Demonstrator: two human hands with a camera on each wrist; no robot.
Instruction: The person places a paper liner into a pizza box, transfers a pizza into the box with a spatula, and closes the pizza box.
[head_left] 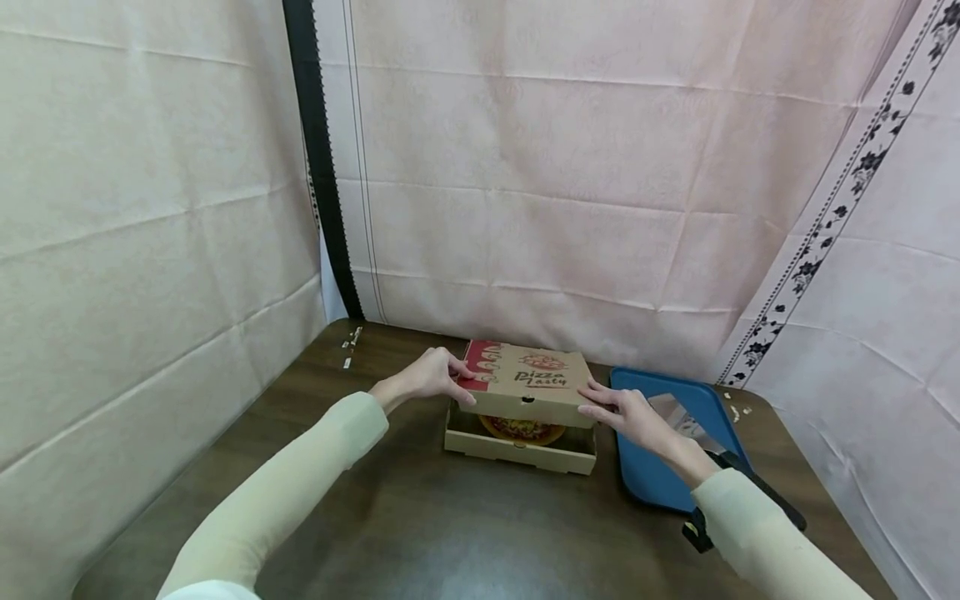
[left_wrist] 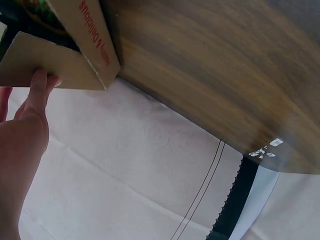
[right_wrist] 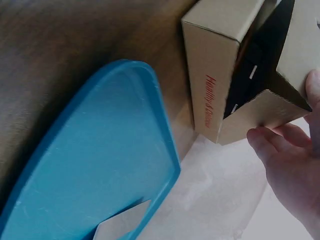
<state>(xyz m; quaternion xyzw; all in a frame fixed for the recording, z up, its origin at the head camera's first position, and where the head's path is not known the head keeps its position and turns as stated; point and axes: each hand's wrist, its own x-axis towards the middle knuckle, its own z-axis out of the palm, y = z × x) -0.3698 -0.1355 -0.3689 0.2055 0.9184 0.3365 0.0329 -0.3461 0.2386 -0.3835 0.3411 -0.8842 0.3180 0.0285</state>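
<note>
A cardboard pizza box (head_left: 517, 454) stands on the table with its printed lid (head_left: 536, 400) partly raised, and a pizza (head_left: 521, 430) shows through the front gap. My left hand (head_left: 433, 377) holds the lid at its left side, thumb toward the front corner; in the left wrist view its fingers (left_wrist: 38, 90) lie against the lid's side flap. Across from it, my right hand (head_left: 633, 415) holds the lid's right front corner. The right wrist view has those fingertips (right_wrist: 257, 136) on the side flap and the thumb on the front flap.
A blue tray (head_left: 648, 475) lies close to the box's right, beneath my right forearm. On it rests a flat metal blade (head_left: 678, 417). Cloth curtains (head_left: 525, 208) hang along the table's back and sides. White scraps (head_left: 347, 363) mark the far left corner.
</note>
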